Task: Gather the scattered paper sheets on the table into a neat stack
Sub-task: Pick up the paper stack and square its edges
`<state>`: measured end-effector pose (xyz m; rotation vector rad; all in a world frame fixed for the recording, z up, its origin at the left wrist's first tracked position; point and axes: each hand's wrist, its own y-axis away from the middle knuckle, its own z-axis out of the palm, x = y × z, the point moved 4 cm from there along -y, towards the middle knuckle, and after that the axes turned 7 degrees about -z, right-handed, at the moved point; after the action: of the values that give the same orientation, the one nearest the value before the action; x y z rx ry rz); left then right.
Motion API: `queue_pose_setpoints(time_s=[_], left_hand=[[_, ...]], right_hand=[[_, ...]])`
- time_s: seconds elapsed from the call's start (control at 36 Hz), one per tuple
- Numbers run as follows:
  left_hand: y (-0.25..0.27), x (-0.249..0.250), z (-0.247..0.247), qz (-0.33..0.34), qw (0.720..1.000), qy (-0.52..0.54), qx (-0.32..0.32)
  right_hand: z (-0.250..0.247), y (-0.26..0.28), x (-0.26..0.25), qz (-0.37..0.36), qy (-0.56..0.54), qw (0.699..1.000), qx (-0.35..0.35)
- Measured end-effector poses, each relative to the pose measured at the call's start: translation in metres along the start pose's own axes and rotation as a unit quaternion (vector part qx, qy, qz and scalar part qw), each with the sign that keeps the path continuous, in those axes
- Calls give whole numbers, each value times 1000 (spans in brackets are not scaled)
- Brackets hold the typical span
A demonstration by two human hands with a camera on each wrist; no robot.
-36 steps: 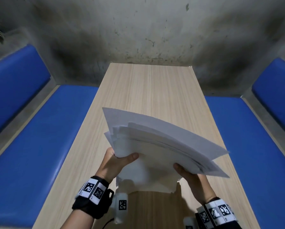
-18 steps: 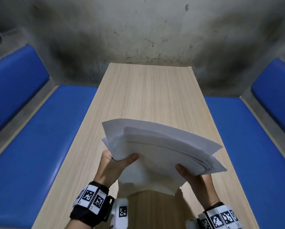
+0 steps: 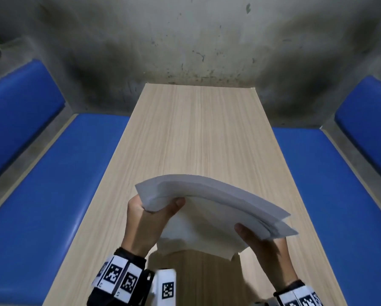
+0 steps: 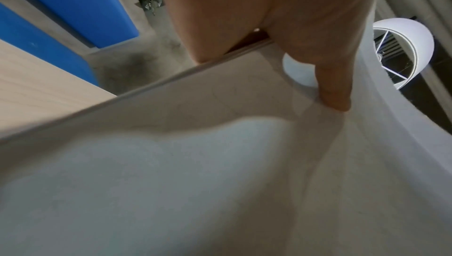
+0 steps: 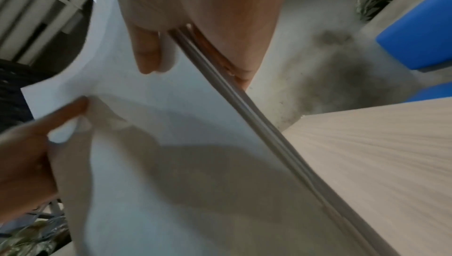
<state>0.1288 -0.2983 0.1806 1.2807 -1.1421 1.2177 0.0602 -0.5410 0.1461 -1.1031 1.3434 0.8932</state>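
A long light-wood bench (image 3: 198, 138) ran toward twelve o'clock and met a stained, scuffed grey concrete wall (image 3: 185, 40). Blue padded seats (image 3: 41, 195) flanked it at nine and three o'clock, with blue backrests (image 3: 19, 120) against grey ledges. Lighting was dim.

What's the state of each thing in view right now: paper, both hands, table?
paper stack: all gathered, held above the table, tilted and bowed, edges not yet flush
left hand: grips the stack's left end, thumb on the near face
right hand: grips the stack's right end, thumb on the near face
table: no loose sheets visible on it
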Motion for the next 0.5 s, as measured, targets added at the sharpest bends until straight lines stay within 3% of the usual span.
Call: queue_pose_setpoints(time_s=[0.19,0.28,0.39,0.5], left_hand=[[-3,35,6,78,994,66,43],[-4,46,11,76,992,70,68],[-10,45,11,82,991,17,103],[-12,34,7,95,991,-27,94]], right_hand=[[5,-7,9,-2,21,1000,-21],[7,-7,11,2,25,999,-23],[6,-6,13,5,22,1000,-19],[4,-7,12,-13,33,999,-14]])
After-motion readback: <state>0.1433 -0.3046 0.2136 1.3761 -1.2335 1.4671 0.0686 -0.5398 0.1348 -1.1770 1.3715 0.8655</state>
